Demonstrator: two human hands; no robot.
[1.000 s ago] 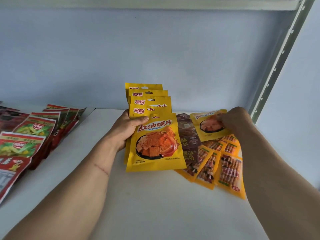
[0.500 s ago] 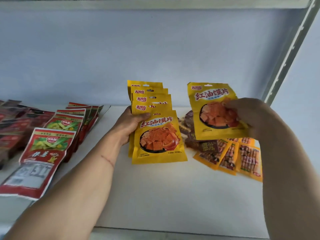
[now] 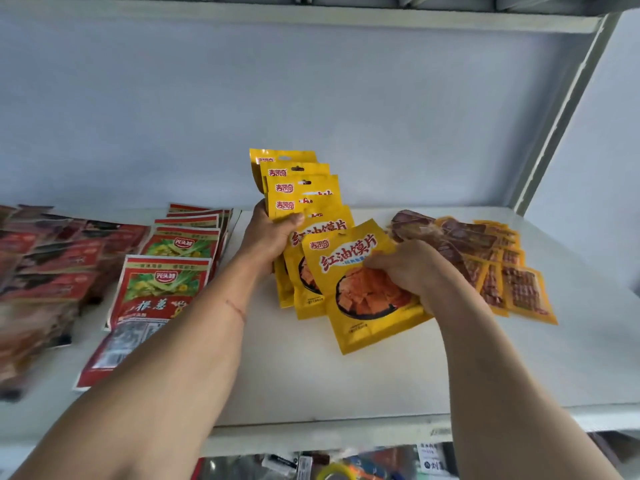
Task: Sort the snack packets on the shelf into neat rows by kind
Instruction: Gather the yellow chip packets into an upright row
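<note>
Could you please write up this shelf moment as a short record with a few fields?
left hand: left hand grips the fanned yellow packet row
right hand: right hand holds a single yellow packet at the row's front
left of row: red packets in overlapping rows
right of row: brown and orange packets, loosely fanned
surface: white shelf

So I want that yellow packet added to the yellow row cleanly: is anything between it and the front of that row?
Nothing visible: the yellow packet in the right hand already overlaps the front of the yellow row held by the left hand.
</note>
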